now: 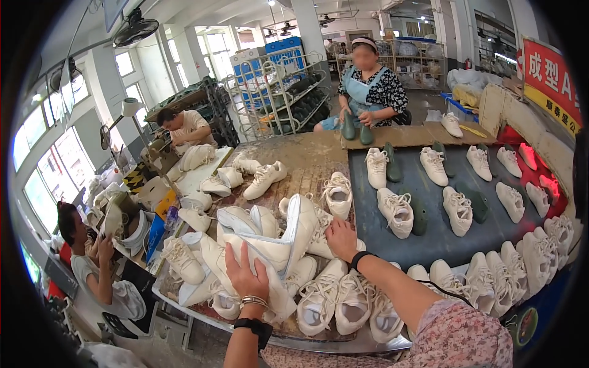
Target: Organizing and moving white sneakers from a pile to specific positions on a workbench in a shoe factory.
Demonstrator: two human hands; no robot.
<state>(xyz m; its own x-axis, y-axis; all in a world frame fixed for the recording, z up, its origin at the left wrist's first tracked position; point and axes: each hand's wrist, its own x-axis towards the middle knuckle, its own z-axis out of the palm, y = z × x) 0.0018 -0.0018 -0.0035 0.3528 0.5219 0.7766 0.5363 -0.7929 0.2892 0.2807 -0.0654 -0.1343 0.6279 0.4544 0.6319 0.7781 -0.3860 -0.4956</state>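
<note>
**Both hands on the white sneaker pile**

My left hand (244, 275) lies flat on a long white sneaker upper (261, 248) at the near edge of the worn brown worktable (307, 161). Fingers are together and pressed on the fabric, not curled round it. There is a black wristband and thin metal bangles on that wrist.

My right hand (341, 236) sits just right of it, palm down on a white lace-up sneaker (320, 240) at the pile's middle. Fingers are slightly spread and resting on it; I cannot tell if they grip. It has a black watch strap and a floral sleeve behind.

The upper is in the heap of loose white sneakers (343, 300) along the table's near edge, touching its neighbours on all sides.

Further out, the dark grey conveyor belt (429, 245) runs to the right and carries white sneakers in rows, with dark green shoe lasts (419, 211) between them.

Across the table sits a person in a pale blue apron (368, 92) with 1 green last under each hand. At far left, 2 more people are seated at a cluttered bench (147, 202). Metal racks (288, 92) stand behind.
</note>
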